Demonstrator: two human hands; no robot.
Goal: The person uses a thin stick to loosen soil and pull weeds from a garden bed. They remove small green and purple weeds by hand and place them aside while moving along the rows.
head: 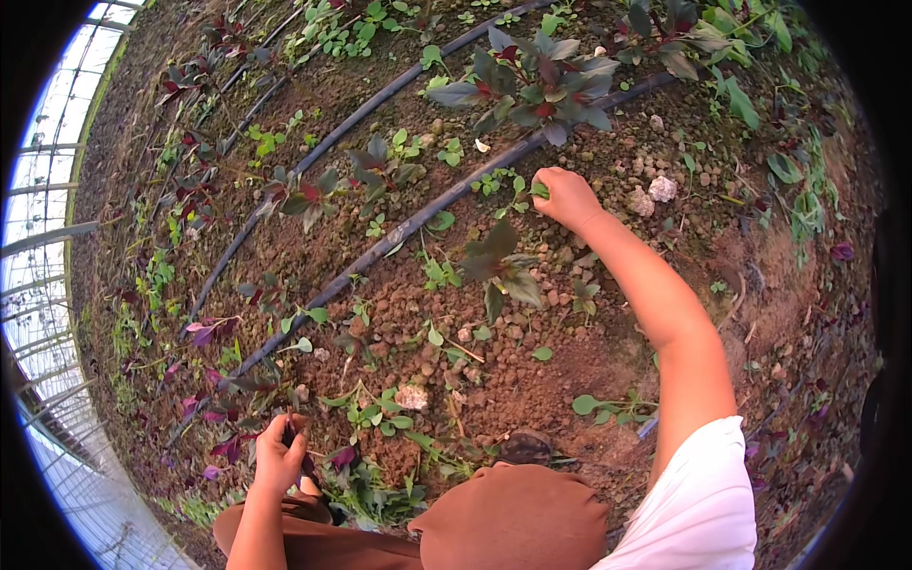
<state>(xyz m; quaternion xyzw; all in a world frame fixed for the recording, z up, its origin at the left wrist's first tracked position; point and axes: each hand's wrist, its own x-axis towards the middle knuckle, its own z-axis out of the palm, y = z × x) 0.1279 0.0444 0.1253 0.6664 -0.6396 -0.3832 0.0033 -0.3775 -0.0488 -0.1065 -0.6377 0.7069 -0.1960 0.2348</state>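
Note:
My right hand (566, 198) is stretched out over the soil, its fingers closed on a small green weed (540, 190). It is just below a black drip irrigation pipe (427, 208) and a large dark-leaved plant with red centres (545, 82). Low on the left, my left hand (279, 450) grips a dark purplish leafy piece (288, 433), partly hidden by the fingers. Between the hands grows a smaller dark-leaved plant (499, 263). Round-leaved weeds (370, 413) lie on the reddish crumbly soil (420, 313) nearer my knees.
A second drip pipe (370, 107) runs farther off, with more dark-leaved plants (310, 196) between the lines. Pale stones (662, 189) dot the ground. Loose green weeds (370, 491) are heaped by my foot. A metal-framed translucent wall (43, 214) borders the left side.

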